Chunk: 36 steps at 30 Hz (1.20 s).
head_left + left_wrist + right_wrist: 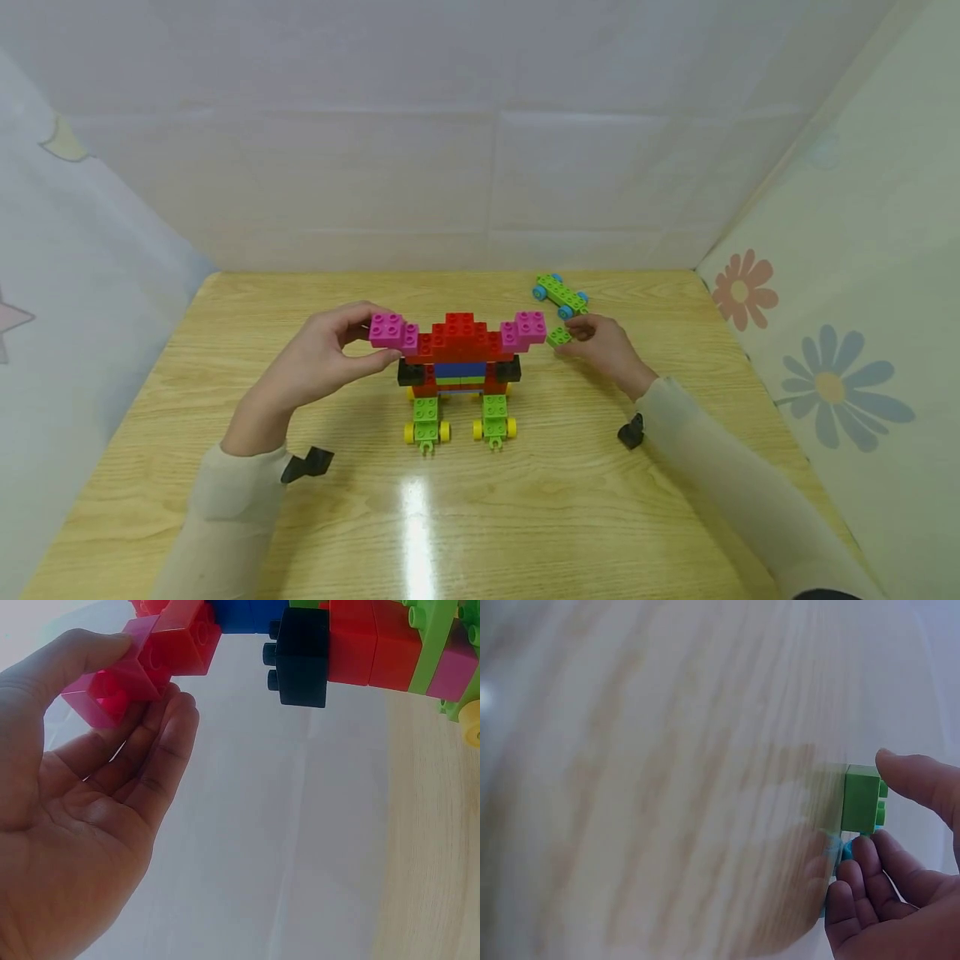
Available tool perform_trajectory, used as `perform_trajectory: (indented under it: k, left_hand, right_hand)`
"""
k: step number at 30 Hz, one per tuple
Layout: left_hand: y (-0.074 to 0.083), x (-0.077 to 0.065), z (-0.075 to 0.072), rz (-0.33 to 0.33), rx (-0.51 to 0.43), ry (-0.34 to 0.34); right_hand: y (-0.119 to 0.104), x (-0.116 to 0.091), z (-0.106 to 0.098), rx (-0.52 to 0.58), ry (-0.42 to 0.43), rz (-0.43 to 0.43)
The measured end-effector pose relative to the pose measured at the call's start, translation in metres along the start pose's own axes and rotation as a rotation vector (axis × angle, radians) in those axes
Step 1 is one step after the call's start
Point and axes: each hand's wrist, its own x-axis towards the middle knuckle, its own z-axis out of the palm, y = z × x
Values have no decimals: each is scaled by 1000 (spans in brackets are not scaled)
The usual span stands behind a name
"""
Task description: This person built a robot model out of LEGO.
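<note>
In the head view a figure built of toy bricks stands on the table, with a red middle, black side bricks and yellow-wheeled green bases. My left hand pinches the pink brick at the figure's left end. Thumb on one side and fingers on the other show in the left wrist view, around that pink brick. My right hand is beside a small green brick on the table. In the right wrist view its thumb and loosely bent fingers lie either side of the green brick.
Behind the right hand, a green wheeled base with blue wheels stands on the wooden table. A pale cloth backdrop rises at the table's back edge, and patterned cloth hangs along the right side.
</note>
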Motion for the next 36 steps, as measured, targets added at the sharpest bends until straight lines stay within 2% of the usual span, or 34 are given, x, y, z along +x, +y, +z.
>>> perform_trajectory:
  k: [13, 24, 29, 36]
  left_hand:
    - [1, 0, 0, -14, 1, 0]
    - [0, -1, 0, -7, 2, -2]
    - [0, -1, 0, -2, -4, -2]
    - [0, -1, 0, -5, 5, -2]
  right_hand:
    - [-4, -3, 0, -47, -2, -9]
    - [-10, -7, -9, -70, -3, -2]
    - [-27, -18, -21, -72, -11, -24]
    - [-66, -36, -37, -53, -22, -100]
